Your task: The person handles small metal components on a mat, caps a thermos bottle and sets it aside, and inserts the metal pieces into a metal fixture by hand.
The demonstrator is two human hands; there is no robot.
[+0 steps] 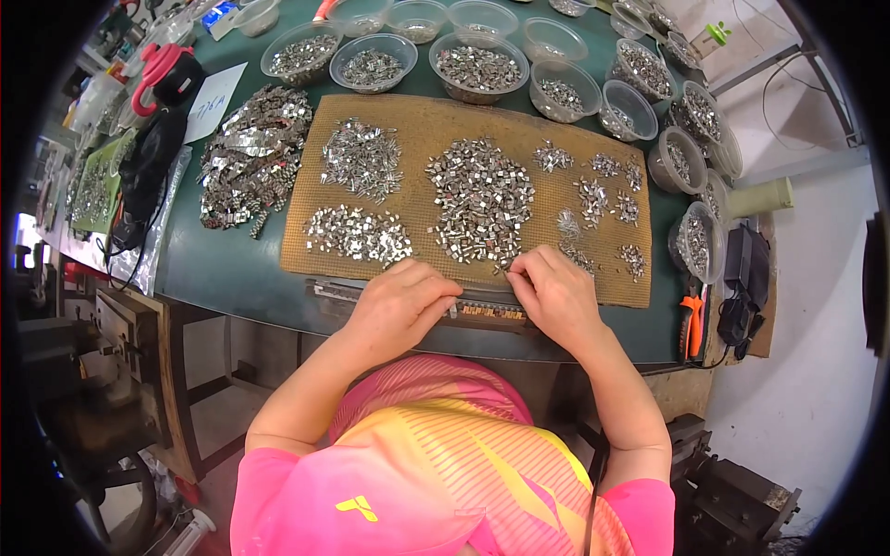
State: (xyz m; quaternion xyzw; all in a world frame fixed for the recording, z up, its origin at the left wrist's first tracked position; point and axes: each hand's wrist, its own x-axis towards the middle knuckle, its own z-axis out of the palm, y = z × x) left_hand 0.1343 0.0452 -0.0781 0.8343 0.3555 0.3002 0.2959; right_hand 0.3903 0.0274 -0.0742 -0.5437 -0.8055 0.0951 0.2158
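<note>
A long narrow metal assembly jig (334, 291) lies along the near edge of the table, with a row of small brass-coloured pieces (491, 311) showing in it. Over its left part is my left hand (399, 301), thumb and forefinger pinched together at the jig. My right hand (556, 289) is pinched at the near edge of a tan ribbed mat (417, 107), beside the small metal pieces. What either pinch holds is too small to tell. On the mat, the central heap of small square metal links (479, 199) lies just beyond both hands.
Left on the mat are a pile of thin metal pieces (360, 157) and a pile of flat shiny ones (357, 233). Linked metal bands (255, 153) lie beside it. Plastic bowls (478, 93) of parts ring the back and right. Orange-handled pliers (692, 326) lie right.
</note>
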